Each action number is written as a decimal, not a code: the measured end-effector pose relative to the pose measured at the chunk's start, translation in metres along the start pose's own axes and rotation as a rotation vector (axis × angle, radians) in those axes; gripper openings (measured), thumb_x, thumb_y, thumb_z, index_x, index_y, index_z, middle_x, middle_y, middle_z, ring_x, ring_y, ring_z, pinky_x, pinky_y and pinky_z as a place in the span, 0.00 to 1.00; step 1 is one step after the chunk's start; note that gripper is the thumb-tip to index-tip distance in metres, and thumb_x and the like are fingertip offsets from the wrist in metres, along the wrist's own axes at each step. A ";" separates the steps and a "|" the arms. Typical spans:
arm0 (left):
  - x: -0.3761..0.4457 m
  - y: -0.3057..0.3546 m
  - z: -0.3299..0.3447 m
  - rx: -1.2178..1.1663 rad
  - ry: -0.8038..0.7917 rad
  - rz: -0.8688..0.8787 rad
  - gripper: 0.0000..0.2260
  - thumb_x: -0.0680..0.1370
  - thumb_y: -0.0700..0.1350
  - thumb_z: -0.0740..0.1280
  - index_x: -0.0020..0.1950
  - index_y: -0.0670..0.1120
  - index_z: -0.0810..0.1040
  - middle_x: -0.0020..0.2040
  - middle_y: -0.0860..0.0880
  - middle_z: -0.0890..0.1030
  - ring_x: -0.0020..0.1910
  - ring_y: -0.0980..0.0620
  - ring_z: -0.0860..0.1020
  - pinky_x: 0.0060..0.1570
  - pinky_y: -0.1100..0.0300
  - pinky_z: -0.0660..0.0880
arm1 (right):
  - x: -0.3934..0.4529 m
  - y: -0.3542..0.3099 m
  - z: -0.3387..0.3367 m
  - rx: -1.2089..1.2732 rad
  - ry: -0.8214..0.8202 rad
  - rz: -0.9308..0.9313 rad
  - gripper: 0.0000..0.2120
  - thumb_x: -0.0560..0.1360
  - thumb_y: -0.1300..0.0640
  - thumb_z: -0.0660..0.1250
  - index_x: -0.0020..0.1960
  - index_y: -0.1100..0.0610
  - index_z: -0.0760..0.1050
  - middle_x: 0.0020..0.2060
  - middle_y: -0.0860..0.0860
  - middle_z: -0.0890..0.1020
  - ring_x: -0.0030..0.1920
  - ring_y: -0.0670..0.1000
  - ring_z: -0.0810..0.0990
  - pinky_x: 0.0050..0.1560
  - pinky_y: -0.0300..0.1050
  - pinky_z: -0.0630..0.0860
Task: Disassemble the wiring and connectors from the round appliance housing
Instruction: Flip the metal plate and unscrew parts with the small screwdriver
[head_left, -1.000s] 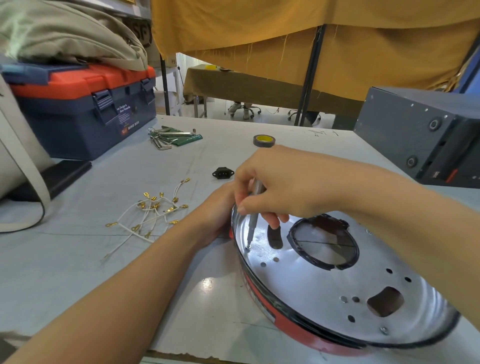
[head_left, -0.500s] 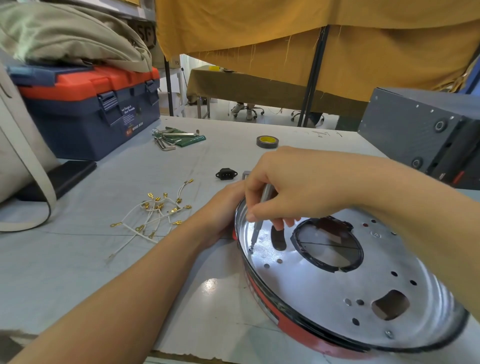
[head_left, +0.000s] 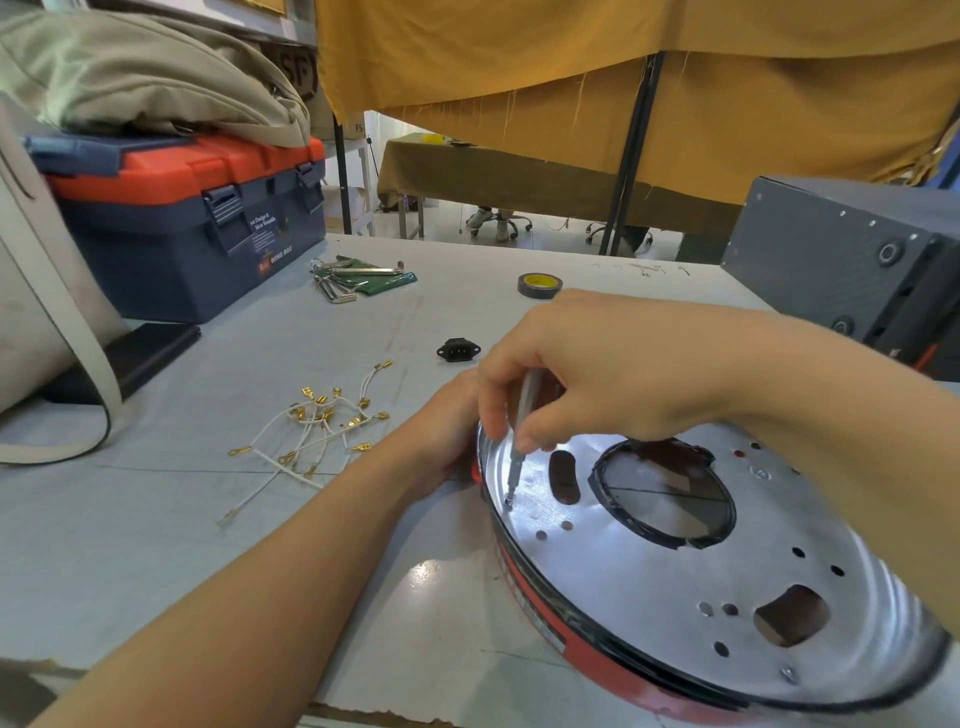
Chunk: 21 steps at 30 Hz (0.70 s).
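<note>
Little differs from half a second ago: my right hand (head_left: 597, 374) still pinches the thin screwdriver (head_left: 519, 436), its tip kept on a screw near the rim of the round housing (head_left: 675, 571). My left hand (head_left: 447, 431) stays clasped on the outside edge of the housing. It lies tilted on the grey table (head_left: 208, 545), shiny metal inside, a red band outside. Loose white wires (head_left: 311, 431) and a black socket (head_left: 458, 349) lie apart to the left.

One round housing (head_left: 727, 582), one screwdriver (head_left: 519, 441), one loose power socket (head_left: 458, 349), one tape roll (head_left: 539, 285), one toolbox (head_left: 182, 218), two hands: left (head_left: 447, 431), right (head_left: 597, 374).
</note>
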<state>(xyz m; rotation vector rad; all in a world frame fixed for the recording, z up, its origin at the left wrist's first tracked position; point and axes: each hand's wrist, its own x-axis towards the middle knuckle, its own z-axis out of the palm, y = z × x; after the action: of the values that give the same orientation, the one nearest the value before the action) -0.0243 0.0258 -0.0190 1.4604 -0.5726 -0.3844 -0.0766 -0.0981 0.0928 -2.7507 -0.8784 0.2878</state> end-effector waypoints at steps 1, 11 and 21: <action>0.001 0.000 0.000 -0.006 0.002 -0.003 0.18 0.72 0.38 0.56 0.30 0.48 0.83 0.30 0.51 0.81 0.31 0.57 0.80 0.30 0.66 0.75 | 0.000 0.001 -0.001 -0.014 -0.002 -0.005 0.04 0.73 0.58 0.71 0.44 0.50 0.81 0.34 0.46 0.84 0.35 0.41 0.81 0.34 0.28 0.72; 0.002 0.000 -0.001 0.054 0.066 -0.018 0.21 0.78 0.38 0.56 0.31 0.50 0.81 0.31 0.53 0.82 0.32 0.61 0.80 0.31 0.69 0.76 | 0.002 0.004 0.004 -0.050 0.045 0.099 0.16 0.77 0.45 0.65 0.39 0.57 0.78 0.22 0.50 0.81 0.21 0.43 0.77 0.24 0.28 0.70; 0.003 -0.004 -0.003 0.092 0.024 0.012 0.16 0.71 0.42 0.57 0.31 0.49 0.82 0.31 0.50 0.82 0.34 0.54 0.81 0.39 0.61 0.78 | 0.001 0.008 0.003 0.090 0.013 -0.004 0.02 0.74 0.57 0.71 0.47 0.53 0.80 0.31 0.48 0.83 0.31 0.43 0.81 0.34 0.31 0.76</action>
<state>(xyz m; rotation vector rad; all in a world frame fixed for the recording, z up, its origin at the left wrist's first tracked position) -0.0195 0.0260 -0.0222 1.5469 -0.5858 -0.3337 -0.0722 -0.1034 0.0877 -2.6650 -0.8457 0.3003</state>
